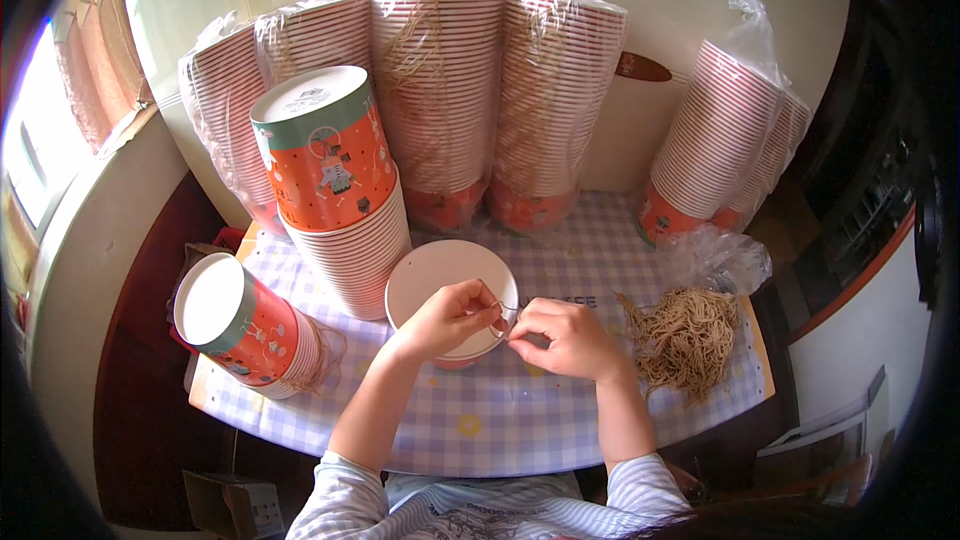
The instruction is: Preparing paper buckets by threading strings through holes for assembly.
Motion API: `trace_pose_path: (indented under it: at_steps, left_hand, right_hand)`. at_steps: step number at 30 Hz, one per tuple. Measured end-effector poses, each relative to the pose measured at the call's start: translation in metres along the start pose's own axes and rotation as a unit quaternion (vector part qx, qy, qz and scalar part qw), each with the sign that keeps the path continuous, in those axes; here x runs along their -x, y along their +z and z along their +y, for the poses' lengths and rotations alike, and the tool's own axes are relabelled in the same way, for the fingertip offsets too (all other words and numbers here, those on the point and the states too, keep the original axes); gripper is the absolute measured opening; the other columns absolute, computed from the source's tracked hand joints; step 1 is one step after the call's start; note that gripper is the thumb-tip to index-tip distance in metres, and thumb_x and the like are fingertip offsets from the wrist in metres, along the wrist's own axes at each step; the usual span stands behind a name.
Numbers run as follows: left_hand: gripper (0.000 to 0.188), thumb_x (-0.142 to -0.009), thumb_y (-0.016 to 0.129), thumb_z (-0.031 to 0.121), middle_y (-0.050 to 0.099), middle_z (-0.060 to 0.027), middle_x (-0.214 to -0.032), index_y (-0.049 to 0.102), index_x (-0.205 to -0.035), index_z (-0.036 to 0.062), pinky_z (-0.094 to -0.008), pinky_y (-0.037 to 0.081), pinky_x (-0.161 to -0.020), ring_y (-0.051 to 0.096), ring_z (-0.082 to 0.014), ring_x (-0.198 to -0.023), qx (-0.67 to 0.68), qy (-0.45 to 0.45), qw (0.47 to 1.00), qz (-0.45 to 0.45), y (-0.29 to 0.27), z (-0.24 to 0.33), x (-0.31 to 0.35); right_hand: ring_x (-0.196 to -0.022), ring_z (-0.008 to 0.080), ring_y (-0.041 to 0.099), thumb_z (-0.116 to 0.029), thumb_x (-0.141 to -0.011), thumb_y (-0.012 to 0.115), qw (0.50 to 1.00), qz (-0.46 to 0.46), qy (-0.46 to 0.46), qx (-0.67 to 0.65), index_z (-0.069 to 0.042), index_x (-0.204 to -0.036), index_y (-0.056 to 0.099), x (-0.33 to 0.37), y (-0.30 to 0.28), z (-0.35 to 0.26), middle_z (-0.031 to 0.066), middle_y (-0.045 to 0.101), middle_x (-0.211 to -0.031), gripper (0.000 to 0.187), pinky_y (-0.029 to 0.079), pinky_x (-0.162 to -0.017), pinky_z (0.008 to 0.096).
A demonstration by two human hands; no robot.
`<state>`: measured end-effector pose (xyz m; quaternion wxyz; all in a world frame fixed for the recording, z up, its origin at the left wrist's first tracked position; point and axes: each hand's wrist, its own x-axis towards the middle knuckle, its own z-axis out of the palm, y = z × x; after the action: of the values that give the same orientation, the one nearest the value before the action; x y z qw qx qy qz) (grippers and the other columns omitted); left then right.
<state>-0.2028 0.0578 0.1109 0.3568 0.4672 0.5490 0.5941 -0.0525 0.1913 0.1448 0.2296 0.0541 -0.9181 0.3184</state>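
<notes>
In front of me a paper bucket [430, 275] stands on the table, its round white side facing up and a strip of orange wall showing below. Over its right rim my left hand [458, 318] pinches a thin tan cord [508, 308]. Just right of the rim, my right hand [565, 336] has its fingertips closed on the same cord, close to the left fingertips. Both hands partly cover the rim there. A loose heap of tan cords [685, 340] lies right of my right hand.
Left of the bucket rises a tall upside-down stack of orange and green buckets [330, 165]. A shorter stack [245, 325] with cords leans at the left edge. Plastic-wrapped stacks [440, 90] line the back, with another wrapped pair [715, 130] at right. A crumpled plastic bag [720, 258] touches the cord heap.
</notes>
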Motion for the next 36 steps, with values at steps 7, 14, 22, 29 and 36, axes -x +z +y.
trace_pose_path:
  at_steps: [7, 14, 22, 29, 36]
  left_hand:
    - [0.012, -0.077, 0.064, 0.005, 0.061, -0.0049, -0.076, 0.055, -0.082, -0.0001, -0.0235, 0.047, -0.065, 0.059, -0.0105, -0.074, -0.086, -0.006, 0.996, 0.023, -0.003, 0.001, 0.000]
    - [0.017, -0.073, 0.066, 0.005, 0.060, -0.0043, -0.074, 0.054, -0.085, 0.0016, -0.0235, 0.046, -0.064, 0.057, -0.0102, -0.070, -0.098, 0.026, 0.994, 0.036, -0.001, 0.004, 0.003]
    - [0.023, -0.072, 0.068, 0.005, 0.060, -0.0063, -0.076, 0.050, -0.086, 0.0012, -0.0245, 0.047, -0.063, 0.058, -0.0115, -0.072, -0.124, 0.040, 0.990, 0.047, -0.001, 0.002, 0.002]
    - [0.024, -0.074, 0.065, 0.005, 0.063, -0.0096, -0.079, 0.049, -0.091, 0.0006, -0.0258, 0.048, -0.064, 0.063, -0.0147, -0.075, -0.130, 0.012, 0.991, 0.044, 0.001, 0.000, 0.002]
    - [0.021, -0.079, 0.062, 0.010, 0.064, -0.0124, -0.077, 0.049, -0.092, -0.0002, -0.0281, 0.049, -0.066, 0.064, -0.0180, -0.077, -0.096, 0.012, 0.994, 0.057, 0.000, -0.006, 0.003]
  right_hand:
    - [-0.069, 0.0223, 0.061, -0.016, -0.071, 0.066, 0.997, -0.025, -0.029, 0.062, -0.011, -0.076, 0.063, 0.000, 0.017, 0.001, 0.0028, 0.061, -0.077, 0.008, 0.049, -0.058, 0.0328]
    - [-0.068, 0.0228, 0.061, -0.018, -0.074, 0.066, 0.999, 0.039, 0.018, 0.031, -0.010, -0.076, 0.064, -0.003, 0.013, 0.003, 0.0049, 0.060, -0.076, 0.009, 0.048, -0.057, 0.0318]
    - [-0.064, 0.0233, 0.061, -0.019, -0.075, 0.067, 0.998, 0.039, 0.051, -0.014, -0.006, -0.081, 0.063, -0.001, 0.013, 0.013, 0.0067, 0.062, -0.077, 0.015, 0.048, -0.056, 0.0315]
    - [-0.066, 0.0232, 0.061, -0.018, -0.074, 0.067, 0.996, 0.058, 0.072, -0.019, -0.008, -0.080, 0.063, -0.004, 0.022, 0.008, 0.0059, 0.062, -0.078, 0.012, 0.048, -0.057, 0.0317]
    - [-0.068, 0.0226, 0.061, -0.014, -0.071, 0.067, 0.997, 0.053, 0.062, 0.021, -0.008, -0.079, 0.063, -0.005, 0.025, 0.009, 0.0056, 0.060, -0.075, 0.011, 0.048, -0.058, 0.0317]
